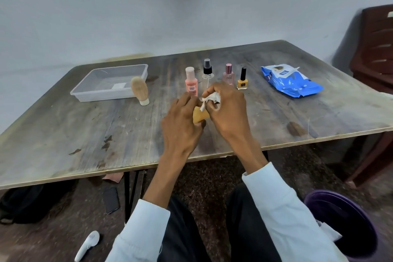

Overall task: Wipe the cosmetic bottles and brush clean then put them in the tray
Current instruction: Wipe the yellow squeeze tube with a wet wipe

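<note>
My left hand [180,125] grips a small tan bottle [200,116] above the table's middle. My right hand [228,110] pinches a crumpled white wipe [210,100] against the bottle's top. Behind my hands stand a pink bottle [191,82], a clear spray bottle [207,73], a pink perfume bottle [228,74] and a yellow nail polish bottle [242,80] in a row. A beige brush [140,90] stands upright by the clear plastic tray [85,89] at the left.
A blue pack of wipes [291,82] lies at the right of the wooden table [85,134]. A brown chair [374,53] stands far right. On the floor are a purple bin [344,221], a dark phone [111,200], a black bag [27,204] and a white controller [88,244].
</note>
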